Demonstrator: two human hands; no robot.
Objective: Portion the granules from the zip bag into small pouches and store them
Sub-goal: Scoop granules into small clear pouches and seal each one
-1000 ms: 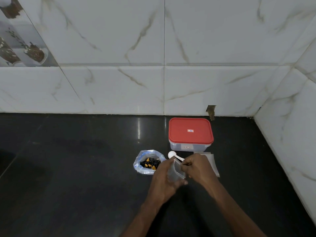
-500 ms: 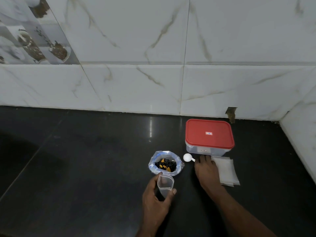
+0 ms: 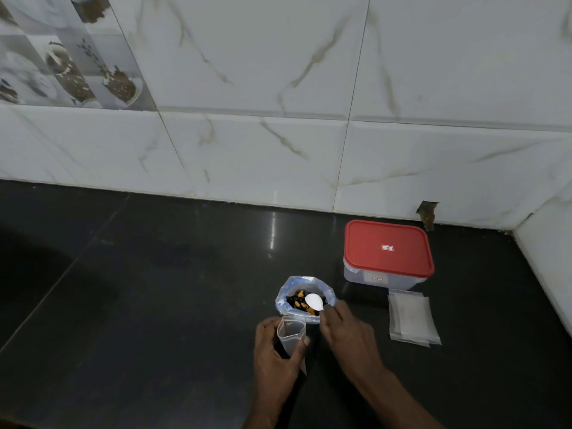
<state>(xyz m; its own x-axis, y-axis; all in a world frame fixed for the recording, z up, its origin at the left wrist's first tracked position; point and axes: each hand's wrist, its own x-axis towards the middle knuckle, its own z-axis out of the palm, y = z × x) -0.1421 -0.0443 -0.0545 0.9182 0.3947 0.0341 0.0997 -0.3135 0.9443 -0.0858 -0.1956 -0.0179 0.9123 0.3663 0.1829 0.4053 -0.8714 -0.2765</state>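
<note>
An open zip bag [image 3: 286, 300] with rolled-down sides stands on the black counter and holds dark and orange granules [image 3: 297, 303]. My right hand [image 3: 348, 337] grips a white spoon [image 3: 314, 301], whose bowl sits over the granules inside the bag. Just in front of the bag, my left hand [image 3: 275, 360] holds a small clear pouch [image 3: 291, 337] upright with its mouth open. The pouch looks empty.
A clear storage box with a shut red lid [image 3: 388, 253] stands behind and right of the bag near the wall. A stack of flat clear pouches [image 3: 411, 318] lies right of my right hand. Marble wall tiles close off the back and right side.
My right hand picked the white spoon up from the counter beside the box and brought it into the zip bag. The left hand keeps holding the open pouch. The view shifted left.
</note>
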